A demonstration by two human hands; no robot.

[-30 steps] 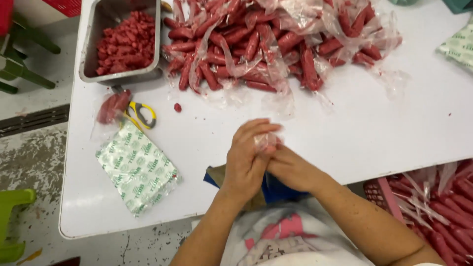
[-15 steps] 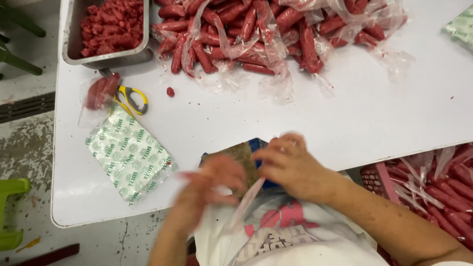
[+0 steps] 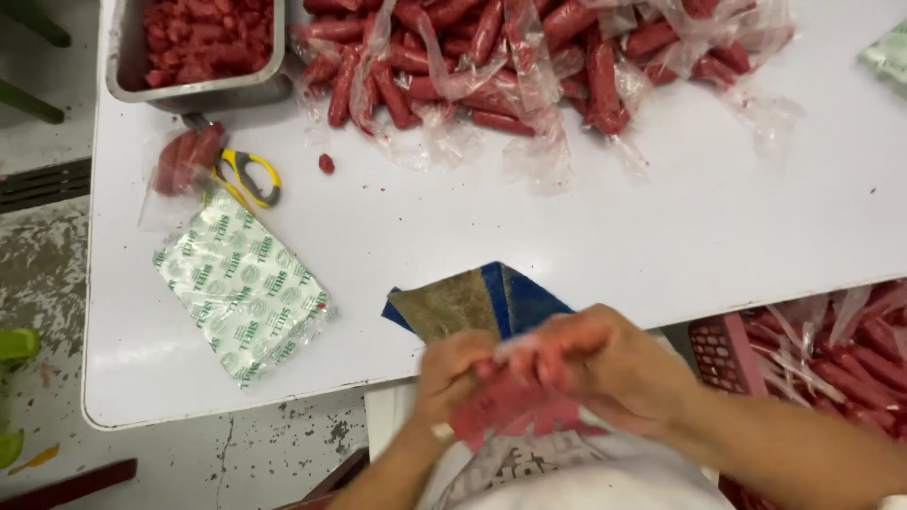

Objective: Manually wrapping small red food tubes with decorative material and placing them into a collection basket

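White table (image 3: 661,236) fills most of the view, set over a stained concrete floor (image 3: 38,274) visible at the left edge. Your left hand (image 3: 453,373) and right hand (image 3: 614,364) meet just past the near edge of the table, close to your body, and both are closed on a red sausage in clear plastic wrap (image 3: 515,387); the hands are blurred, so you cannot be told exactly where each finger sits, only that the fingers of both curl around the wrapped piece. Directly beyond your hands a blue and brown pad (image 3: 477,297) lies on the table edge, partly hanging toward you. Farther left rests a flat green-and-white printed packet (image 3: 241,283), tilted, and just beyond it yellow-handled scissors (image 3: 248,175) lie beside a small clear bag holding red pieces (image 3: 184,161). One loose red scrap (image 3: 327,163) sits near the scissors, apart from them. At the far left corner stands a metal tray (image 3: 203,93) filled with chopped red meat. Across the far side a heap of red sausages in loose clear plastic (image 3: 529,57) spreads over the table. At your right, below table level, a pink crate (image 3: 723,354) holds more wrapped sausages. A second green-and-white packet (image 3: 888,57) shows at the far right edge.
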